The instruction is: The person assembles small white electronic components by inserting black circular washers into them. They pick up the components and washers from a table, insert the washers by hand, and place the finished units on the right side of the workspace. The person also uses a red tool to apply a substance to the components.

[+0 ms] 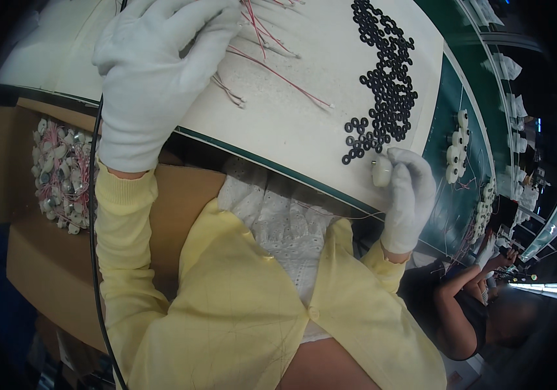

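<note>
Currently pinches a small, glossy, cream-white rounded part [381,173] in the white-gloved right hand [411,188], closing thumb and fingertips against its side. Holds it near the front edge of a pale, smooth-topped table [278,114], just below the lower end of a long, irregular patch of small black rings [389,84]. Cannot tell whether to call the part lifted or resting on the surface. Trails a thin wire [350,217] leftward from beneath the right hand. Spreads the white-gloved left hand [155,71] over the upper left of the table, curving the fingers and thumb toward a loose scatter of thin red and white wires [285,79] with small pale ends. Cannot tell, with the fingertips partly hidden, whether to describe those fingers as grasping a wire or merely touching. Wears a pale yellow cardigan [239,286] over white eyelet fabric [278,208]. Has at the left a brown cardboard box [51,260] filled with white parts and pinkish wires [64,175], and a black cable [92,214] running down past the left sleeve. Has at the right more cream-white rounded pieces [452,156] lying on a dark green surface [444,107], and farther off, another person [457,299].
</note>
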Tool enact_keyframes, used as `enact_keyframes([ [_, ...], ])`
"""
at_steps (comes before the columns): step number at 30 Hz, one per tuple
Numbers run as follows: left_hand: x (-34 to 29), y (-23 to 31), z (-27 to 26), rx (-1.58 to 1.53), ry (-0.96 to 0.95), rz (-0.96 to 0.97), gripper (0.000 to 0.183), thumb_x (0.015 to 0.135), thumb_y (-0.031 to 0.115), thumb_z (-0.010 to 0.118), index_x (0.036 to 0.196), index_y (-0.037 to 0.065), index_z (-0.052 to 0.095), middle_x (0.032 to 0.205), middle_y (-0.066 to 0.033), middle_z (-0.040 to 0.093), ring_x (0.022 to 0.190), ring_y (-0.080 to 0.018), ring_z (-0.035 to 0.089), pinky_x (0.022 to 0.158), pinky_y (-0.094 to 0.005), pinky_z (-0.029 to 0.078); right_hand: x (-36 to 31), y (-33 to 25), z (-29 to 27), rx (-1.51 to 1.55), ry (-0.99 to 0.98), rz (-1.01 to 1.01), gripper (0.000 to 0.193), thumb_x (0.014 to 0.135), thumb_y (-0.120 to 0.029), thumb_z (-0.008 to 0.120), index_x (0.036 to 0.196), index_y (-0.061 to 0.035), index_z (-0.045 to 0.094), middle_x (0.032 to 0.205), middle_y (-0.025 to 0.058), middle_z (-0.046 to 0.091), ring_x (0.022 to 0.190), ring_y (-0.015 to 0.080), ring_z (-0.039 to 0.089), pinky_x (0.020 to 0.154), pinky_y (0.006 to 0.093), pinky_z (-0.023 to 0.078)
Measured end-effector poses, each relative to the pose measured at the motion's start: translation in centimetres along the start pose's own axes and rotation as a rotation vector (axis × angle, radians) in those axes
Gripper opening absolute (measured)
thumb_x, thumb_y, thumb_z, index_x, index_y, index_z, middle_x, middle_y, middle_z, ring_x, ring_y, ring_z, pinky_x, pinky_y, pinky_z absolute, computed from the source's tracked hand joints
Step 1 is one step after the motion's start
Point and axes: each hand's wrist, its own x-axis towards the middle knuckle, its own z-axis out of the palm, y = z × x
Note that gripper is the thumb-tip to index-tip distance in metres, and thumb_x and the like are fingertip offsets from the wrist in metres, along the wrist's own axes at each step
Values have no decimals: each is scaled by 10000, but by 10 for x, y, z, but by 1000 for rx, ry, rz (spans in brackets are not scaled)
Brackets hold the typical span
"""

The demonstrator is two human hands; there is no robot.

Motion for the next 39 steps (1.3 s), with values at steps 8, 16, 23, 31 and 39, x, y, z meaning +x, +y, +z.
enact_keyframes([
  [8, 3, 3, 11, 130, 185, 83, 291, 793, 58, 737, 1083, 65, 710, 938, -91, 673, 960, -323, 628, 864, -428, 498, 7, 9, 0, -102, -90, -177, 238, 907, 49, 591, 1137, 48, 656, 1107, 124, 707, 893, 95, 646, 742, 237, 504],
  [16, 1, 4, 12, 118, 189, 60, 290, 795, 56, 743, 1084, 63, 710, 936, -94, 665, 973, -313, 629, 865, -416, 498, 3, 12, 0, 92, -41, -135, 287, 840, 35, 660, 1127, 21, 654, 1021, 96, 680, 752, 101, 628, 662, 225, 503],
  [23, 1, 8, 10, 148, 188, 53, 294, 803, 68, 744, 1095, 68, 706, 946, -81, 664, 994, -308, 619, 887, -420, 484, 9, 9, 4, -146, -34, -368, 324, 759, 73, 675, 1069, -20, 661, 966, 108, 664, 733, 164, 640, 670, 263, 510],
  [31, 0, 5, 11, 154, 183, 44, 307, 799, 70, 744, 1104, 72, 702, 958, -63, 671, 988, -299, 613, 888, -423, 481, 21, -6, 16, -239, -43, -512, 356, 669, 93, 663, 982, -77, 652, 776, 83, 633, 627, 192, 610, 574, 278, 471],
  [39, 2, 1, 3, 65, 56, 15, 259, 870, 104, 751, 1128, 84, 753, 954, -75, 726, 947, -279, 662, 873, -386, 525, 26, -23, 19, -448, -92, -519, 262, 696, 48, 684, 915, -97, 676, 706, 51, 636, 561, 217, 599, 530, 325, 453],
])
